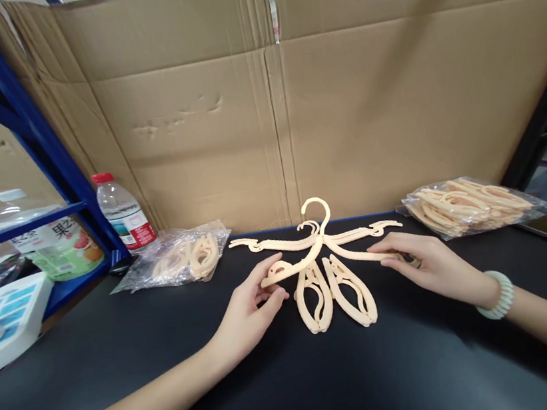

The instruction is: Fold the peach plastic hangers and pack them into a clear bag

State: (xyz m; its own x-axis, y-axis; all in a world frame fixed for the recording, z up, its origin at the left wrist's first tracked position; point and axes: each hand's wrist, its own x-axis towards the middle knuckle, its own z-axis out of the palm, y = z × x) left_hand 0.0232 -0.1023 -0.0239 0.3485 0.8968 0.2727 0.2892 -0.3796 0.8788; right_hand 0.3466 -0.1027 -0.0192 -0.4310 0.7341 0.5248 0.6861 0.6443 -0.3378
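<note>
A cream folding clothes hanger [315, 248] is spread wide, its hook pointing up. My left hand [249, 305] grips the end of its left arm between thumb and fingers. At the other end, my right hand [422, 259] pinches the right arm; a pale beaded bracelet [496, 295] circles that wrist. Behind it, more unfolded cream hangers [358, 233] lie on the black table. Two folded hangers [315, 300] rest in front, partly under the held one, forming two leaf-shaped loops.
Clear bags of folded hangers lie at the back left [192, 256] and back right [470, 206]. A red-capped bottle [123, 214], a green-labelled bottle [59, 243] and a white-and-blue tray [14, 320] stand left, near a blue metal frame [37, 138]. Cardboard [193, 128] walls the back.
</note>
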